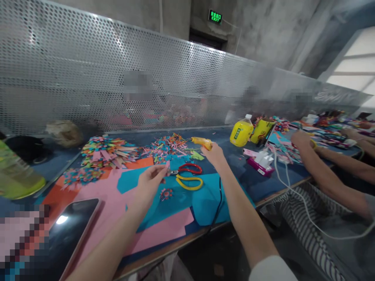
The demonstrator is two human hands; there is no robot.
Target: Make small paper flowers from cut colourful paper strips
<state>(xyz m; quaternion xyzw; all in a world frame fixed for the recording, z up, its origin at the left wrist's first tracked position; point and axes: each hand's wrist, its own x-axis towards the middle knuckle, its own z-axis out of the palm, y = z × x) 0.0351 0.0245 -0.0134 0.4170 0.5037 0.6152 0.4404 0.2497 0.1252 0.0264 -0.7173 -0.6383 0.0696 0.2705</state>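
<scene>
My left hand (150, 180) hovers over the coloured paper sheets (164, 230), its fingers pinched on a small pink paper piece (167, 165). My right hand (215, 154) reaches further out and grips the handle of a yellow glue gun (201, 142), whose black cord (218, 203) trails back over the table edge. Between the hands lie scissors with one red and one yellow handle (189, 176). A small folded paper flower (166, 194) rests on the blue sheet just in front of my left hand.
Heaps of cut coloured paper strips (108, 150) lie at the back by a perforated metal screen (117, 78). A phone (68, 230) sits front left, a yellow bottle (241, 132) and tissue pack (260, 160) to the right. Another person's arms (319, 168) work at right.
</scene>
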